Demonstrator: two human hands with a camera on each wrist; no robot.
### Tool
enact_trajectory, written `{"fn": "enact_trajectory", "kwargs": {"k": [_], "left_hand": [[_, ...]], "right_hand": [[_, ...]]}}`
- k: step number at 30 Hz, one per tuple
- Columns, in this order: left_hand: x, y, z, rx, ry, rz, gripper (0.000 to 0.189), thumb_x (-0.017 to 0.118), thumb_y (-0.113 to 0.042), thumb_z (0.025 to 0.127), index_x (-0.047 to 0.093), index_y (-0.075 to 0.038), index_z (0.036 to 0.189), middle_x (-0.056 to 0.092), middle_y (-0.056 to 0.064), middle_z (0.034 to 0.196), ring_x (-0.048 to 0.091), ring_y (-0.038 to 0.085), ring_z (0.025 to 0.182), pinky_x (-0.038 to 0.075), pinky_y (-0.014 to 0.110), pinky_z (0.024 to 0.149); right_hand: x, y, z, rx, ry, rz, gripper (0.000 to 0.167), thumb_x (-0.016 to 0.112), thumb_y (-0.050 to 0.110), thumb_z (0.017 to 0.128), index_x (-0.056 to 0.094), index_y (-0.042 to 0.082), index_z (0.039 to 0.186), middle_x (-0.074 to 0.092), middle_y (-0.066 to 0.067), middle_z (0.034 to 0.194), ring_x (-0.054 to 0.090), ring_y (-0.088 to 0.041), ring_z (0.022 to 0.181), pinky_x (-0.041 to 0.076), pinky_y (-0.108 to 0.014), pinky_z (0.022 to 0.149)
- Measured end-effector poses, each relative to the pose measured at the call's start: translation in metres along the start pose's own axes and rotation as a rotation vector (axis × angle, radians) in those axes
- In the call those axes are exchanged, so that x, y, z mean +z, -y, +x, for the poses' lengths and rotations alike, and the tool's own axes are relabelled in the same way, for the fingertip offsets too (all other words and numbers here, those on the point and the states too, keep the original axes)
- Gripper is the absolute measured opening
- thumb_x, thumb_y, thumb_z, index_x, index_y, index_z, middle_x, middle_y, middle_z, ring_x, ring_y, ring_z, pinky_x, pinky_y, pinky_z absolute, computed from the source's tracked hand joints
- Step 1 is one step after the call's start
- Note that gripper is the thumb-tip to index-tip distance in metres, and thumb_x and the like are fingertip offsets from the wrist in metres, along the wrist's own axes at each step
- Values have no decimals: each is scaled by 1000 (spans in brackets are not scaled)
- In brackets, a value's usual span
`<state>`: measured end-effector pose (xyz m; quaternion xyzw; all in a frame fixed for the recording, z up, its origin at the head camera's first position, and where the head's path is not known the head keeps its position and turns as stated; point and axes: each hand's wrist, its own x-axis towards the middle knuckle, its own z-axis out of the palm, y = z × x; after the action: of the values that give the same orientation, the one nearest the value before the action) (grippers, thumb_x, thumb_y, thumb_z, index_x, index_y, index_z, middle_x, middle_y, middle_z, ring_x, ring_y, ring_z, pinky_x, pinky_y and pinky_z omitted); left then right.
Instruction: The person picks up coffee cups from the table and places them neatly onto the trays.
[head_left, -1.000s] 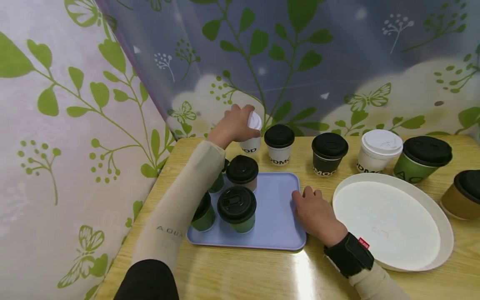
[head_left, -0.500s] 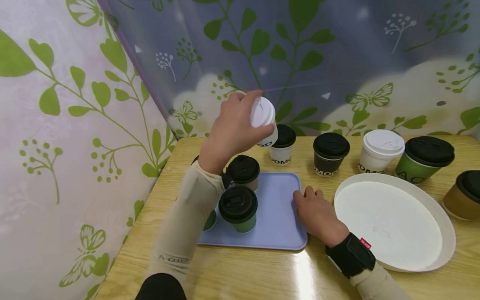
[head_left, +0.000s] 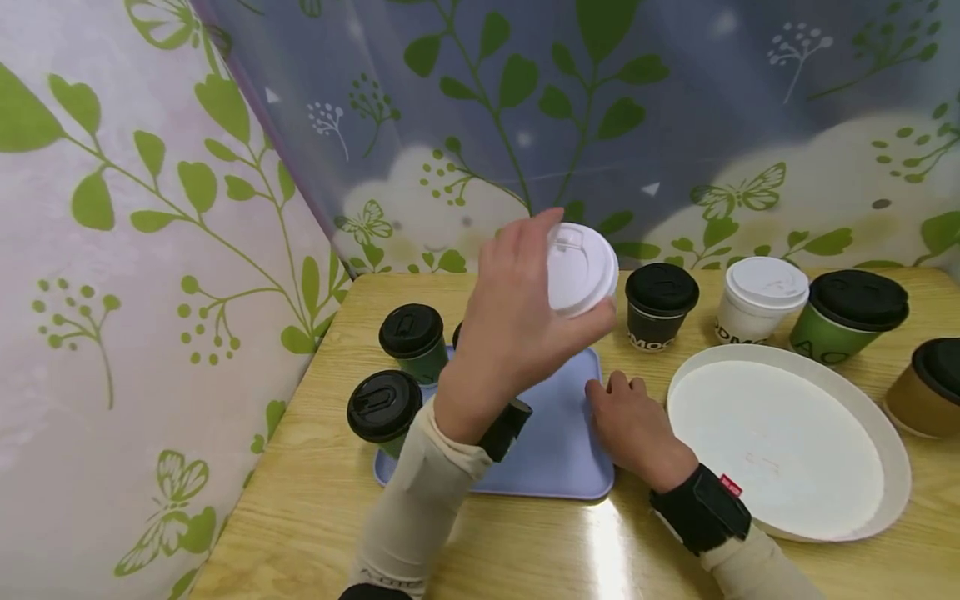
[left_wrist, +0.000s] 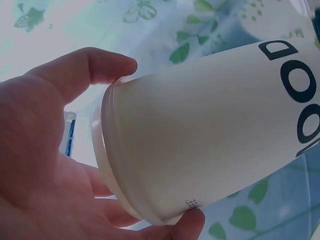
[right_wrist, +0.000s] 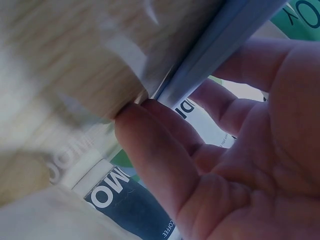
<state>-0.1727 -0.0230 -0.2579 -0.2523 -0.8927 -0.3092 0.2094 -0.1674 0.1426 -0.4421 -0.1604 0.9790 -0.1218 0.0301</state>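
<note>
My left hand point(head_left: 517, 308) grips a white paper cup point(left_wrist: 210, 135) with a white lid point(head_left: 579, 271), up over the far part of the blue tray point(head_left: 555, 454). In the left wrist view the thumb and fingers reach around the cup at its lid end; dark lettering marks its side. My right hand point(head_left: 630, 429) holds the tray's right edge, fingertips at the rim point(right_wrist: 200, 65). Two green cups with black lids, one nearer point(head_left: 385, 406) and one farther point(head_left: 412, 333), stand at the tray's left. My left hand and forearm hide the other cups there.
Behind and right stand a black cup point(head_left: 660, 304), a white-lidded cup point(head_left: 759, 300), a large green cup point(head_left: 847, 317) and a brown cup point(head_left: 930, 387). A round white tray point(head_left: 776, 450) lies right of my right hand. A patterned cloth wall point(head_left: 465, 100) closes the back.
My left hand has lifted the white cup from the back of the table and carried it right and nearer. My right hand stays at the tray's edge.
</note>
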Motion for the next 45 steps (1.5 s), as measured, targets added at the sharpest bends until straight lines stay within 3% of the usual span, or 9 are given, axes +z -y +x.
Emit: {"fn": "enact_trajectory", "kwargs": {"k": [4,8,12,17,22,26,33,45], "left_hand": [[14,-7,-7,11,4,-34,76,79,-34,81,51,-4,144,57,13,134,50,30,121,41,44,100],[26,-12,-9,-5,24,-43,76,81,-36,80,53,-6,143,56,13,134,50,30,120,43,43,98],[37,-13,-9,-54,40,-6,76,81,-40,79,54,-9,144,56,11,135,50,30,119,47,40,94],[45,-12,-9,-109,59,17,77,80,-42,80,54,-11,146,54,11,137,49,30,118,48,39,93],[50,-9,-10,-153,88,-3,79,80,-40,82,51,-11,149,51,12,140,47,30,120,45,41,97],[55,-5,-8,-179,130,8,81,78,-43,86,47,-12,154,48,11,147,44,30,125,44,43,100],[66,2,-4,-220,175,74,83,77,-48,91,43,-13,158,43,12,154,42,31,132,42,44,106],[71,8,-2,-300,239,126,89,75,-49,92,34,-11,161,39,14,157,41,33,137,40,48,110]], "right_hand": [[1,-1,-3,-24,-62,12,17,57,5,100,60,-1,116,50,-21,93,48,-35,77,44,-42,52],[2,-2,-6,-15,-106,49,28,55,3,100,59,-1,127,53,-25,108,48,-37,77,44,-44,50],[1,-2,-4,32,-70,102,33,52,6,102,58,-1,134,51,-25,127,51,-39,84,47,-45,51],[-1,-3,0,92,-8,167,36,50,11,104,55,-1,138,50,-22,132,53,-39,89,49,-44,55],[-2,-2,1,93,16,154,39,51,11,103,54,1,141,51,-25,134,53,-41,93,50,-47,58],[-2,-1,1,89,24,123,40,51,11,103,54,1,142,52,-29,130,54,-42,95,51,-49,60],[-2,0,-1,43,-8,75,35,50,7,104,57,3,138,54,-25,103,52,-38,84,48,-46,56],[-3,2,-3,11,-26,21,32,53,6,103,61,0,133,55,-25,103,53,-39,86,50,-48,57]]}}
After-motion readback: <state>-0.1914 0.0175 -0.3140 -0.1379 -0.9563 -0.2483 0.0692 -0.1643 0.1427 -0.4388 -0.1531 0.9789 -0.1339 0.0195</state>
